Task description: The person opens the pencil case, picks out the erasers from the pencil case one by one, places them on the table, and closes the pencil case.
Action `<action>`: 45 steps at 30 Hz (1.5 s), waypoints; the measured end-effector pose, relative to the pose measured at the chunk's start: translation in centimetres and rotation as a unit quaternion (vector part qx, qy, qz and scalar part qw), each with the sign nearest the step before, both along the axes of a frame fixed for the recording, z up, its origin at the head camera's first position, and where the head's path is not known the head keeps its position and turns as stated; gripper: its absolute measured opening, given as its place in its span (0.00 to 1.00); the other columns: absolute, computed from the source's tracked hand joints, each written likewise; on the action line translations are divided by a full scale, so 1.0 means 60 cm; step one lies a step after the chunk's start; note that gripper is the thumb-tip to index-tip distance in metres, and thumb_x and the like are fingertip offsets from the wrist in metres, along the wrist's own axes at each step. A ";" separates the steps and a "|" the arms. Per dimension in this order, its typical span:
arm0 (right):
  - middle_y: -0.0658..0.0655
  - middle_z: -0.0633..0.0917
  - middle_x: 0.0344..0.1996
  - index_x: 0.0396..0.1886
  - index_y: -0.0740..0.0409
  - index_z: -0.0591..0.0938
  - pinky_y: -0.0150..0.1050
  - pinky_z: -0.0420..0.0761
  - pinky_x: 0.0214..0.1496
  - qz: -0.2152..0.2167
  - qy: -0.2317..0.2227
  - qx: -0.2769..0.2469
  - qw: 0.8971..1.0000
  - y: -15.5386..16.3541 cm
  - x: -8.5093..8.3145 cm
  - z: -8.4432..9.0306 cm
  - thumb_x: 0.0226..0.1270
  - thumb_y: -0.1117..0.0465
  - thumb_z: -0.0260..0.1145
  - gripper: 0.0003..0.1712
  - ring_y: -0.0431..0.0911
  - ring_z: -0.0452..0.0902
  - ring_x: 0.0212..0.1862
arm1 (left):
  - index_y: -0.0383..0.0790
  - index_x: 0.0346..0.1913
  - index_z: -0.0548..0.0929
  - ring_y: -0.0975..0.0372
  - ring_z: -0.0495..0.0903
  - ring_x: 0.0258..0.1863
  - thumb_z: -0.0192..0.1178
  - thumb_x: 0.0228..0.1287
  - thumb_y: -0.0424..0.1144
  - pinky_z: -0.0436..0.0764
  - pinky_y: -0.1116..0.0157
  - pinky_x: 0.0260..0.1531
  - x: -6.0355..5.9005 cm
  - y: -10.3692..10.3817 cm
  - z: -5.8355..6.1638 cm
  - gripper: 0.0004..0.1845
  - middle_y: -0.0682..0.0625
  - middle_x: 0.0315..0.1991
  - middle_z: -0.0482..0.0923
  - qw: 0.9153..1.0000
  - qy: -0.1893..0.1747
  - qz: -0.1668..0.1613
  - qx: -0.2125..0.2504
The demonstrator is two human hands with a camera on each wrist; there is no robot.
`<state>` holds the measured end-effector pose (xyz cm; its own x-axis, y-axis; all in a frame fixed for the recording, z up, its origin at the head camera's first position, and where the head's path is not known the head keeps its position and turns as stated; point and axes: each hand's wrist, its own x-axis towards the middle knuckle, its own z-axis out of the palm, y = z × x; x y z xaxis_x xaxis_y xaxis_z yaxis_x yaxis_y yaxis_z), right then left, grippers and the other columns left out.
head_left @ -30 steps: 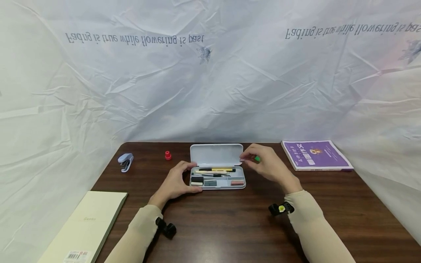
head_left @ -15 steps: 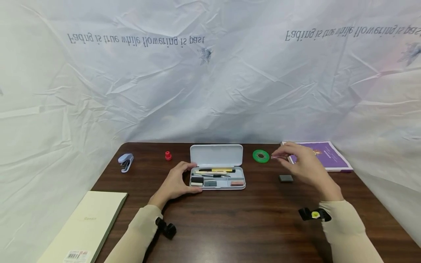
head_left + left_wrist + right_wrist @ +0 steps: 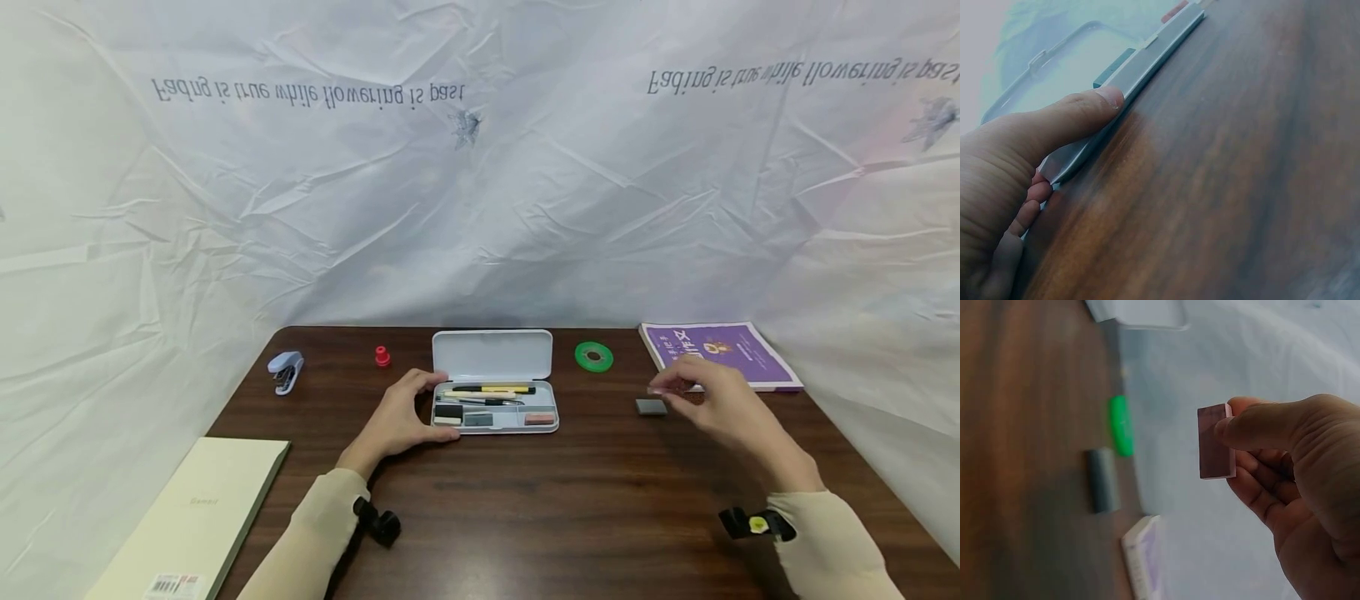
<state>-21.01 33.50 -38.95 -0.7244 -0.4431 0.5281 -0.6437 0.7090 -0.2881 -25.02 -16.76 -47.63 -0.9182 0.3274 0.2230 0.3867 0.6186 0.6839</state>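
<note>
An open white pencil case (image 3: 546, 427) lies mid-table with pens and erasers inside and its lid (image 3: 492, 354) raised. My left hand (image 3: 420, 406) grips its left end; in the left wrist view the thumb (image 3: 1085, 112) lies along the case's front wall (image 3: 1154, 53). My right hand (image 3: 672, 389) hovers to the right of the case and pinches a small pink eraser (image 3: 1215, 442) between thumb and fingers. That eraser hangs just above and beside a grey eraser (image 3: 651, 407) that lies on the table, also seen as the grey eraser (image 3: 1104, 480) in the right wrist view.
A green tape roll (image 3: 594, 356) and a purple book (image 3: 720, 352) lie at the back right. A red cap-like piece (image 3: 382, 357) and a small stapler (image 3: 287, 371) sit back left. A cream notepad (image 3: 187, 517) overhangs the front left. The dark wooden table (image 3: 540, 517) ends at a white cloth backdrop.
My right hand swung from the case lid out to the right, then dropped toward the grey eraser, still pinching the pink eraser. The left hand stayed on the case.
</note>
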 end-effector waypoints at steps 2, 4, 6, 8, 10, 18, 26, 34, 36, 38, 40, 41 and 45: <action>0.42 0.90 0.38 0.42 0.48 0.92 0.28 0.84 0.43 0.006 -0.018 -0.005 1.000 0.003 0.003 -0.016 0.54 0.80 0.84 0.24 0.35 0.85 0.40 | 0.48 0.76 0.82 0.55 0.78 0.64 0.92 0.46 0.59 0.77 0.46 0.71 0.000 0.000 0.000 0.52 0.52 0.66 0.80 1.000 -0.001 0.001 -0.001; 0.42 0.90 0.38 0.41 0.48 0.92 0.29 0.84 0.41 0.011 -0.032 -0.009 0.999 0.007 0.006 -0.031 0.54 0.80 0.84 0.24 0.34 0.84 0.39 | 0.48 0.76 0.82 0.55 0.78 0.64 0.92 0.46 0.59 0.77 0.46 0.71 0.000 0.000 0.000 0.52 0.52 0.66 0.80 1.000 -0.001 0.001 -0.002; 0.41 0.89 0.37 0.40 0.47 0.91 0.30 0.84 0.40 0.013 -0.039 -0.007 0.999 0.009 0.007 -0.043 0.55 0.80 0.84 0.24 0.32 0.82 0.38 | 0.48 0.76 0.82 0.55 0.78 0.64 0.92 0.46 0.59 0.78 0.47 0.71 -0.001 0.000 0.000 0.52 0.52 0.66 0.80 1.000 0.000 0.000 -0.001; 0.41 0.89 0.36 0.39 0.47 0.91 0.32 0.85 0.39 0.016 -0.044 -0.006 0.999 0.011 0.007 -0.052 0.55 0.79 0.84 0.23 0.31 0.82 0.37 | 0.48 0.76 0.82 0.56 0.79 0.64 0.92 0.46 0.59 0.78 0.47 0.70 -0.001 -0.001 -0.001 0.52 0.52 0.66 0.80 1.000 0.002 -0.001 -0.001; 0.39 0.89 0.36 0.39 0.45 0.91 0.34 0.86 0.39 0.015 -0.053 -0.004 0.998 0.012 0.006 -0.058 0.56 0.78 0.85 0.23 0.31 0.82 0.38 | 0.48 0.76 0.82 0.56 0.79 0.64 0.92 0.46 0.59 0.78 0.47 0.70 -0.002 -0.001 -0.001 0.52 0.52 0.66 0.80 1.000 0.004 -0.001 -0.001; 0.39 0.87 0.35 0.38 0.42 0.90 0.37 0.84 0.38 0.008 -0.142 0.013 0.990 0.016 0.007 -0.069 0.62 0.74 0.83 0.20 0.33 0.80 0.37 | 0.49 0.76 0.82 0.55 0.79 0.64 0.92 0.46 0.60 0.78 0.46 0.70 -0.002 0.000 -0.003 0.52 0.52 0.67 0.80 1.000 0.003 -0.002 -0.002; 0.40 0.84 0.36 0.38 0.42 0.89 0.35 0.82 0.39 -0.001 -0.206 0.031 0.978 0.015 0.010 -0.064 0.67 0.71 0.82 0.17 0.34 0.78 0.37 | 0.49 0.76 0.82 0.55 0.78 0.64 0.92 0.46 0.59 0.77 0.46 0.70 -0.001 -0.001 0.000 0.52 0.52 0.66 0.80 1.000 -0.003 0.001 -0.001; 0.42 0.88 0.36 0.44 0.49 0.90 0.35 0.85 0.41 -0.018 -0.122 -0.029 0.992 -0.003 0.007 -0.049 0.63 0.65 0.87 0.14 0.35 0.83 0.38 | 0.49 0.76 0.82 0.56 0.78 0.63 0.92 0.46 0.60 0.77 0.47 0.70 -0.003 -0.002 -0.002 0.52 0.52 0.66 0.80 1.000 -0.001 0.000 -0.004; 0.45 0.90 0.40 0.48 0.49 0.90 0.33 0.86 0.43 -0.020 -0.115 -0.050 0.992 -0.013 0.005 -0.045 0.65 0.64 0.86 0.16 0.39 0.86 0.41 | 0.49 0.76 0.82 0.56 0.78 0.63 0.91 0.46 0.60 0.77 0.47 0.70 -0.003 -0.002 -0.003 0.52 0.52 0.66 0.80 1.000 0.001 0.000 -0.005; 0.46 0.91 0.43 0.52 0.48 0.90 0.32 0.86 0.47 -0.020 -0.107 -0.065 0.992 -0.024 0.000 -0.041 0.66 0.63 0.86 0.18 0.44 0.88 0.43 | 0.49 0.76 0.82 0.56 0.78 0.64 0.91 0.46 0.61 0.77 0.47 0.70 -0.003 -0.002 -0.003 0.52 0.52 0.66 0.80 1.000 0.002 0.000 -0.005; 0.46 0.91 0.46 0.55 0.46 0.90 0.31 0.86 0.48 -0.014 -0.097 -0.076 0.992 -0.035 -0.006 -0.038 0.66 0.63 0.86 0.21 0.47 0.90 0.45 | 0.49 0.76 0.82 0.56 0.78 0.64 0.91 0.46 0.61 0.77 0.47 0.70 -0.003 -0.002 -0.003 0.52 0.52 0.66 0.80 1.000 0.002 0.001 -0.005; 0.45 0.91 0.46 0.56 0.46 0.90 0.30 0.85 0.48 -0.013 -0.091 -0.081 0.993 -0.041 -0.010 -0.036 0.65 0.63 0.86 0.22 0.47 0.90 0.45 | 0.49 0.76 0.82 0.56 0.78 0.64 0.91 0.46 0.60 0.77 0.46 0.70 -0.003 -0.002 -0.003 0.52 0.52 0.66 0.80 1.000 0.003 0.001 -0.005; 0.43 0.90 0.46 0.56 0.46 0.89 0.28 0.83 0.50 -0.003 -0.071 -0.097 0.993 -0.068 -0.022 -0.025 0.65 0.64 0.86 0.22 0.46 0.88 0.46 | 0.49 0.76 0.82 0.56 0.78 0.64 0.91 0.46 0.61 0.77 0.46 0.70 -0.003 -0.002 -0.003 0.52 0.52 0.66 0.80 1.000 0.003 0.001 -0.005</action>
